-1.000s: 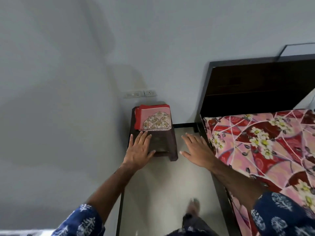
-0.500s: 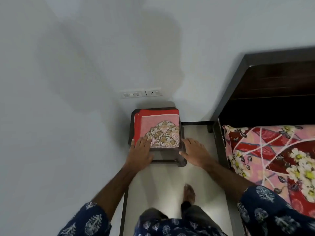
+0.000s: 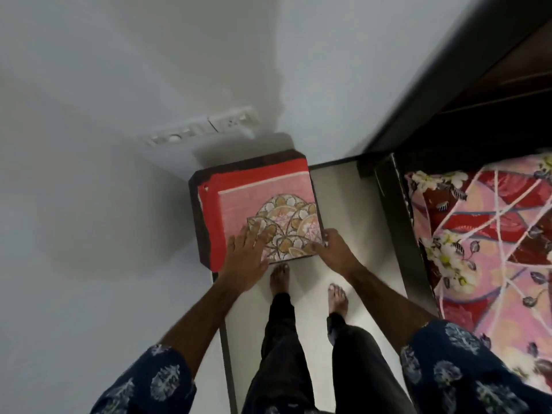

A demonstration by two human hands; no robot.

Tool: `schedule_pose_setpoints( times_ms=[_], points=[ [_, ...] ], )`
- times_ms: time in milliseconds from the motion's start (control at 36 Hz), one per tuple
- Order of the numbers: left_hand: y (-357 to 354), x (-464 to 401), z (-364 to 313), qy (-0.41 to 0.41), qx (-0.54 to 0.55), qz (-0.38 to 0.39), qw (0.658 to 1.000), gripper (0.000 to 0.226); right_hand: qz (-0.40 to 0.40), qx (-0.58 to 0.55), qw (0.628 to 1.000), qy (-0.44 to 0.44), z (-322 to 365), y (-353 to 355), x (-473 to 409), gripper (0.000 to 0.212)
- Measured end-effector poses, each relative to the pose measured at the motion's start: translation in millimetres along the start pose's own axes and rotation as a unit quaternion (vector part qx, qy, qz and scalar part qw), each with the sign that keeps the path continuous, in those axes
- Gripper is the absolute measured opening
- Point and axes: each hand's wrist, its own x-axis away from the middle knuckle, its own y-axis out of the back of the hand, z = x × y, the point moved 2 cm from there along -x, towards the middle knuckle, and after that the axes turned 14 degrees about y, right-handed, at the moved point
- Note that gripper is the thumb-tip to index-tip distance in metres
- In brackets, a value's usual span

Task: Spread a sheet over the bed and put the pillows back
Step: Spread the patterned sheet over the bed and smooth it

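Nearest the camera are two dark blue sleeves [image 3: 466, 366] with a pale printed motif, and between them black trousers [image 3: 298, 354] that end in two bare feet [image 3: 279, 279] on a light floor [image 3: 352, 210]. The person stands in the narrow strip between a grey wall [image 3: 89, 204] and the bed [image 3: 388, 204].

Both forearms reach forward to a folded sheet [image 3: 257, 204], red at its edges with a pink panel and a gold, fan-like floral figure. The left hand [image 3: 245, 258] lies flat on the near part of the sheet, fingers straight and together, pressing on the cloth rather than gripping it. The right hand [image 3: 334, 249] is at the sheet's near right corner: its thumb lies on top of the cloth and its fingers curl round the edge, so it grips that corner.

The sheet rests on a dark brown stool [image 3: 198, 216], which shows as a rim along the left and far sides. The stool stands against the wall, just left of the bed's dark frame.

To the right, the mattress [image 3: 493, 249] wears a pink and red cover with white flowers and pale crossing lines. Beyond it rises the dark headboard [image 3: 478, 100].

On the wall above the stool is a white switch plate [image 3: 206, 130], blurred. A soft shadow falls on the wall beside it.
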Motion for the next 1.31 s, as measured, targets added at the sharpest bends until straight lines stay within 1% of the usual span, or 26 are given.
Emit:
schedule_pose_setpoints(
  times_ms=[28,111,139,167,222,250,333,417,500,556,611,667,722,778,861,917,972,1000,1111,1167,1222,1306],
  points=[
    [-5,-5,4,-0.006,0.0,0.005,1.0,0.07,-0.005,-0.029,1.0,-0.01,0,-4,-4,0.026],
    [-19,-14,10,-0.02,-0.011,0.018,1.0,0.075,-0.035,-0.099,0.993,-0.056,-24,-19,-22,0.071],
    [-24,-15,11,-0.023,-0.02,0.023,0.999,0.078,-0.053,-0.116,0.99,-0.064,-35,-23,-28,0.077],
    [-27,-15,13,-0.025,-0.026,0.02,0.999,0.082,-0.072,-0.122,0.987,-0.078,-19,-22,-24,0.076],
    [-30,-17,17,-0.029,-0.02,0.03,0.999,0.088,-0.091,-0.141,0.979,-0.114,-7,-21,-22,0.058],
    [-30,-18,18,-0.03,-0.011,0.043,0.999,0.089,-0.086,-0.157,0.976,-0.128,-1,-22,-21,0.053],
    [-26,-22,21,-0.035,0.002,0.074,0.997,0.088,-0.086,-0.183,0.969,-0.141,3,-27,-24,0.058],
    [-11,-19,24,-0.054,0.001,0.092,0.994,0.084,-0.106,-0.195,0.968,-0.117,17,-33,-21,0.06],
    [18,-15,22,-0.081,0.07,0.06,0.993,0.077,-0.131,-0.227,0.962,-0.081,36,-42,-10,0.054],
    [44,-12,19,-0.093,0.126,0.016,0.988,0.071,-0.138,-0.246,0.957,-0.065,53,-45,1,0.058],
    [71,-11,16,-0.11,0.146,-0.026,0.983,0.074,-0.129,-0.236,0.962,-0.053,70,-42,12,0.058],
    [99,-9,8,-0.163,0.138,-0.063,0.975,0.075,-0.123,-0.208,0.97,-0.033,87,-32,25,0.053],
    [127,-7,-4,-0.257,0.088,-0.11,0.956,0.075,-0.124,-0.174,0.977,-0.005,102,-15,40,0.05],
    [153,-4,-21,-0.349,0.007,-0.134,0.928,0.078,-0.108,-0.127,0.986,0.025,114,5,60,0.044],
    [190,6,-55,-0.429,-0.094,-0.102,0.893,0.078,-0.091,-0.065,0.992,0.063,120,36,98,0.04],
    [206,18,-84,-0.461,-0.133,-0.076,0.874,0.069,-0.103,-0.021,0.991,0.08,119,56,130,0.039],
    [214,36,-115,-0.465,-0.14,-0.02,0.874,0.056,-0.137,-0.006,0.986,0.091,112,73,166,0.04],
    [215,48,-131,-0.476,-0.142,-0.007,0.868,0.053,-0.162,-0.013,0.982,0.094,107,81,187,0.042],
    [195,101,-189,-0.532,-0.117,-0.016,0.838,0.043,-0.242,-0.048,0.965,0.094,79,101,274,0.054],
    [183,132,-217,-0.553,-0.093,-0.024,0.828,0.043,-0.283,-0.067,0.952,0.095,63,106,322,0.061],
    [173,168,-248,-0.577,-0.062,-0.012,0.814,0.043,-0.331,-0.098,0.934,0.094,42,106,372,0.065],
    [161,231,-297,-0.634,-0.044,-0.003,0.772,0.041,-0.405,-0.144,0.899,0.082,6,100,448,0.066]
  ],
)
